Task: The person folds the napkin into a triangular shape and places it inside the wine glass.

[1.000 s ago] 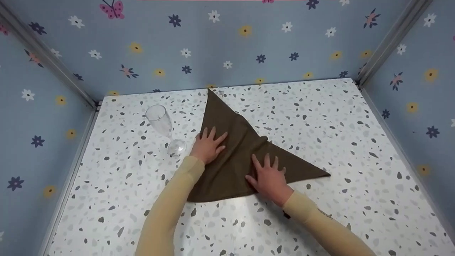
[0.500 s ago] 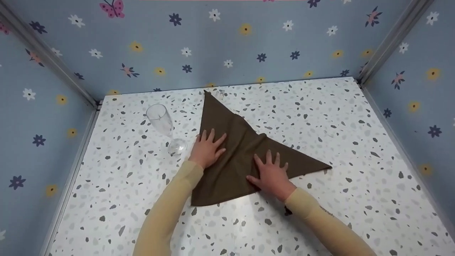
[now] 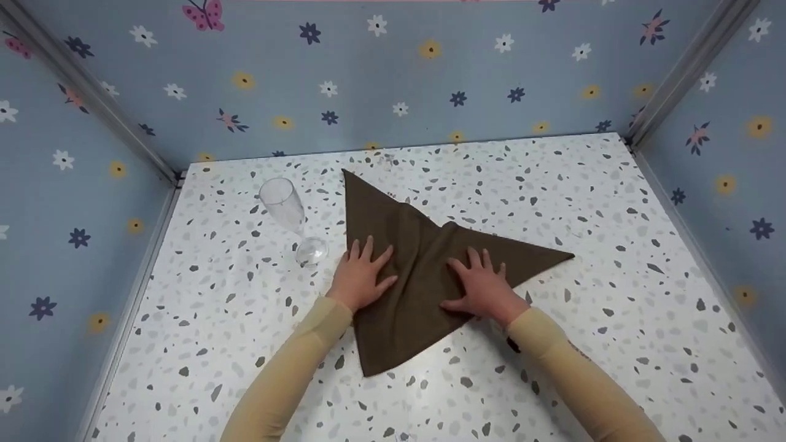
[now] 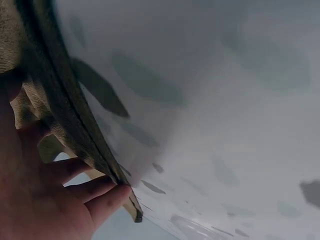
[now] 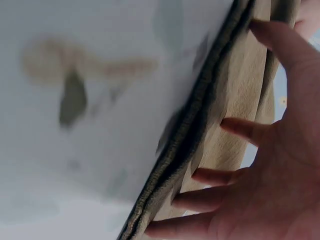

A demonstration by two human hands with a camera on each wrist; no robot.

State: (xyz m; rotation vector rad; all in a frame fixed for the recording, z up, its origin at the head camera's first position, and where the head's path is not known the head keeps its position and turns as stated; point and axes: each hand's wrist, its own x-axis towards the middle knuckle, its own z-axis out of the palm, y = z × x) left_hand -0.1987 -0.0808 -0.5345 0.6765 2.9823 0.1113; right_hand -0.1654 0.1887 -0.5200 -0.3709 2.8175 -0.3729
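A brown cloth [image 3: 424,294], folded into pointed corners, lies on the speckled table with raised wrinkles down its middle. My left hand [image 3: 362,276] rests spread on its left edge. On the right part, my right hand [image 3: 485,285] lies with its fingers apart, touching the cloth. In the left wrist view, fingertips [image 4: 117,192] meet the hemmed border of the cloth [image 4: 75,120]. The right wrist view has spread fingers [image 5: 205,200] along the layered edge of the cloth [image 5: 245,95]. Neither hand pinches the fabric.
A clear stemmed glass [image 3: 285,205] is to the left of the cloth, close to my left hand; whether it stands or lies is hard to tell. Blue flowered panels [image 3: 393,73] enclose the white speckled table [image 3: 614,344] at the back and sides.
The cloth has turned counterclockwise under both hands: its right corner moved away from me, its far corner slid left and nearer, its near corner shifted right. My right hand moved right and forward.
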